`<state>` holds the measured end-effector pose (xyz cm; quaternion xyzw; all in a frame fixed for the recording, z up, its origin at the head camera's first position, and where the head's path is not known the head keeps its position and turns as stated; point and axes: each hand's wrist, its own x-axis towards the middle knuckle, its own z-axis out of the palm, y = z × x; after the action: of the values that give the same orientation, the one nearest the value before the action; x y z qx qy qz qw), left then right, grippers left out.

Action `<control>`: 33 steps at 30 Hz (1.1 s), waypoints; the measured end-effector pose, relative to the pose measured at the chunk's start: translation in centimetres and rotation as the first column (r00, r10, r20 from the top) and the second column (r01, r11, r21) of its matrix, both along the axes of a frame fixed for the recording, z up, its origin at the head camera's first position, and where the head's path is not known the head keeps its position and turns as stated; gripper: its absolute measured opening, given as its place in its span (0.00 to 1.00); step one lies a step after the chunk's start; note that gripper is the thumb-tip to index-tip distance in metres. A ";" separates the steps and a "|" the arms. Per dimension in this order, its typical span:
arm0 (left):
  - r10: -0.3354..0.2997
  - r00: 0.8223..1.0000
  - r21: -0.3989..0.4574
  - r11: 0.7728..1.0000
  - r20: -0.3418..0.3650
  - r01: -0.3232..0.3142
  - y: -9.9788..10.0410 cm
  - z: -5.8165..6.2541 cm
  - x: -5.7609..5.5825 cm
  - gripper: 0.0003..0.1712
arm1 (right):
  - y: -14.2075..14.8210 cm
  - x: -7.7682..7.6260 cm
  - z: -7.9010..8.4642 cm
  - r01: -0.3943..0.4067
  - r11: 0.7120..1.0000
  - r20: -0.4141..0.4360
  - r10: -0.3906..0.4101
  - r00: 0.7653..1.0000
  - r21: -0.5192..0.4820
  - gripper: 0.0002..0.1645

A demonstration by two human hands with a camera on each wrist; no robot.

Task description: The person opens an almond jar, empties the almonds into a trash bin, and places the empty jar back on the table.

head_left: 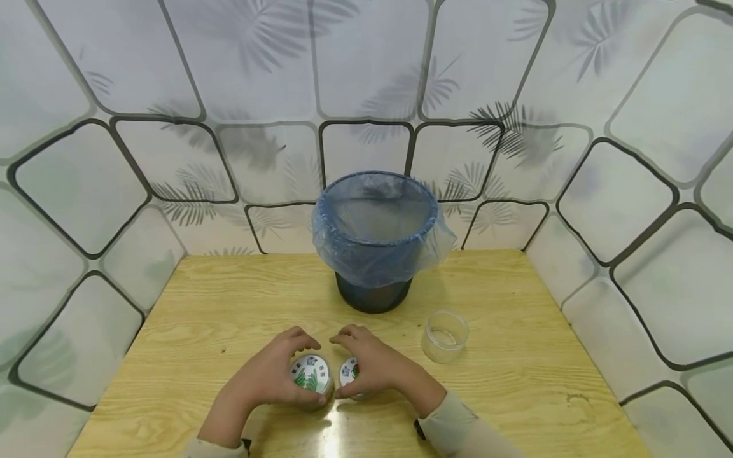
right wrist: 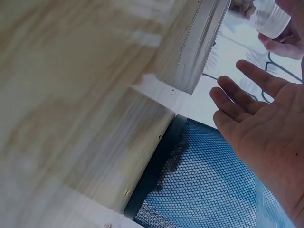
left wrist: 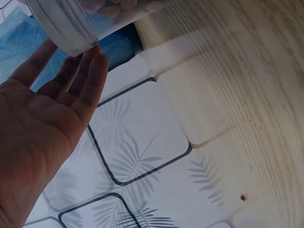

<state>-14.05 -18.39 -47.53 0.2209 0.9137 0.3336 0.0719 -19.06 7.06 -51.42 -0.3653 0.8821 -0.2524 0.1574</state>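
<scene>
My left hand (head_left: 275, 369) curves about a round jar (head_left: 311, 372) with a white lid printed in green. Its thumb lies along the near side, and its fingers stand off the far edge. In the left wrist view the jar's clear body (left wrist: 111, 9) holds brownish pieces, with fingertips close to the rim; contact is unclear. My right hand (head_left: 375, 362) spreads around a second white round lid (head_left: 346, 371) with a red print, which it partly covers. The thumb is near its front edge. Whether a jar sits under this lid is hidden. Right fingers (right wrist: 237, 97) look relaxed and spread.
A clear, lidless round container (head_left: 445, 337) stands to the right of my right hand. Behind my hands is a dark mesh bin (head_left: 372, 296) lined with a blue bag (head_left: 378, 261). Patterned walls (head_left: 366, 63) enclose the wooden table (head_left: 229, 299) on three sides.
</scene>
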 end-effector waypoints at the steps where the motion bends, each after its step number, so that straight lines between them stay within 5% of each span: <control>1: -0.003 1.000 -0.001 1.000 0.003 0.003 0.0 0.0 0.0 0.46 | -0.1 0.0 0.0 -0.006 1.000 -0.006 0.006 1.000 0.007 0.58; 33: -0.045 0.999 0.064 0.997 0.017 0.044 0.3 -0.5 0.4 0.40 | -2.4 0.4 0.8 -0.101 0.993 0.004 0.101 0.995 0.054 0.48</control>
<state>-13.66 -18.07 -48.07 0.2404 0.8968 0.3627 0.0805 -18.61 4.63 -50.60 -0.4048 0.8689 -0.2203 0.1806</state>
